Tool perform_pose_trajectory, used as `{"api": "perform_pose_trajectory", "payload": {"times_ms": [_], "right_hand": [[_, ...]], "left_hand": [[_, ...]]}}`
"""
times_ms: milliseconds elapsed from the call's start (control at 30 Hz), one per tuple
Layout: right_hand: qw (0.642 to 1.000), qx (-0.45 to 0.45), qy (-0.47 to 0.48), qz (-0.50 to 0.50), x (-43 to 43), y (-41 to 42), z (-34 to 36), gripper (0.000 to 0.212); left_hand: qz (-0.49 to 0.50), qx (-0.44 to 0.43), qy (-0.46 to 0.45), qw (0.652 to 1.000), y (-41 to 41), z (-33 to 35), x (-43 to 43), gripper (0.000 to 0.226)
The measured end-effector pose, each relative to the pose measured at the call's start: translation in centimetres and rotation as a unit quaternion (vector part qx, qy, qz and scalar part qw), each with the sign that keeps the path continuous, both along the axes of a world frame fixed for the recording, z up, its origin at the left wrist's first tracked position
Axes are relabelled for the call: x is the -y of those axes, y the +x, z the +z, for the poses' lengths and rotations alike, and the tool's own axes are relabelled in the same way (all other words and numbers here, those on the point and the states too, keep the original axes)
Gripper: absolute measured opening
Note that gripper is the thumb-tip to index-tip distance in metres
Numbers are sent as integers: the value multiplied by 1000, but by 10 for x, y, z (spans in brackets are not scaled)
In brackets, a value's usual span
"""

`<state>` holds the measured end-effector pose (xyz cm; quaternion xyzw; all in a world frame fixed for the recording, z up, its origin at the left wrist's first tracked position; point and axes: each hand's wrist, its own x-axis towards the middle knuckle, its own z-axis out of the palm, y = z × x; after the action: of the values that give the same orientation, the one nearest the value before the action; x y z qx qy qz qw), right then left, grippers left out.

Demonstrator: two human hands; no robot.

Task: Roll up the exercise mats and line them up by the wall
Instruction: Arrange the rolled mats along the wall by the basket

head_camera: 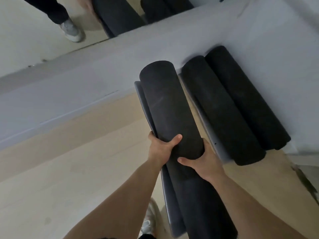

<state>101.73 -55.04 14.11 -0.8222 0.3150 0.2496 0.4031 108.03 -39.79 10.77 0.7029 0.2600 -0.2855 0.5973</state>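
**A:** Where is the mat, and how is it held?

**B:** A rolled black mat (169, 107) fills the centre of the frame, above a pale floor (69, 169). The left grip (160, 149) and right grip (205, 163), both bare hands, are clamped round its middle from either side.

**A:** Which way does it point?

**B:** Its long axis runs from the bottom right of the frame up to the centre, with the far end toward the grey wall (86, 75). It lies roughly parallel to two rolled mats (222, 109) just to its right, which touch each other against that wall.

**A:** How should it be set down?

**B:** Probably by pinning the loose outer flap (143, 100) on its left edge so the roll stays tight. Then place it just beside the nearer mat, ends level.
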Motion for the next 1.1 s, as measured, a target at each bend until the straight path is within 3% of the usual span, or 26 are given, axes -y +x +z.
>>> {"api": "perform_pose_trajectory", "payload": {"times_ms": [167,267,333,400,533,633,767,933,1033,1100], "right_hand": [[999,30,-29,23,63,64,-109,120],[992,12,-111,57,87,96,-158,125],[982,2,-159,98,91,107,-178,127],[977,0,-174,120,93,113,-187,126],[967,32,-207,147,113,120,-186,119],[955,43,-228,185,126,125,-182,116],[952,-9,-224,208,117,131,-165,110],[950,-24,-227,215,104,125,-91,90],[941,-7,-233,244,90,118,-34,86],[935,2,-237,264,75,116,4,85]], "left_hand": [[26,-5,-14,1000,57,-110,62,103],[32,-3,-2,999,84,-165,96,84],[28,-10,35,999,91,-189,112,100],[43,-7,73,996,95,-199,121,112],[56,-13,60,997,96,-197,141,75],[24,-17,75,997,103,-198,150,75],[-98,-39,133,986,111,-172,139,78],[-280,14,261,924,88,-81,107,78],[-339,21,307,889,65,-22,76,79],[-338,19,324,883,52,16,53,76]]}}
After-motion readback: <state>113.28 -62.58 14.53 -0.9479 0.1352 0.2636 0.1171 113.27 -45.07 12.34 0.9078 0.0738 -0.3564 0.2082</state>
